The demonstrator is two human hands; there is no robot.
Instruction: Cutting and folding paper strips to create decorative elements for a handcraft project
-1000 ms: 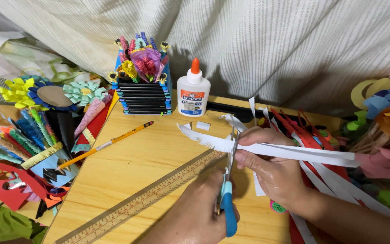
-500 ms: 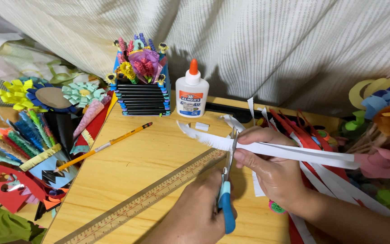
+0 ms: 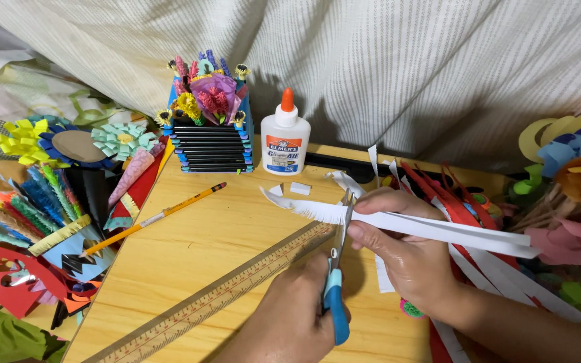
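Note:
My left hand (image 3: 290,316) grips blue-handled scissors (image 3: 336,296), blades pointing up and closing on the lower edge of a long white paper strip (image 3: 438,228). My right hand (image 3: 405,249) pinches that strip just right of the blades and holds it level above the wooden table (image 3: 237,235). The strip's left end (image 3: 297,207) is cut into a fine fringe. Its right end reaches over a pile of red and white paper strips (image 3: 479,269).
A wooden ruler (image 3: 216,296) lies diagonally by my left hand, a yellow pencil (image 3: 156,216) to its left. A white glue bottle (image 3: 285,138) and a box of paper flowers (image 3: 211,128) stand at the back. Paper crafts crowd both sides.
The scissors have crept slightly along the strip's edge. Both hands stay almost where they were.

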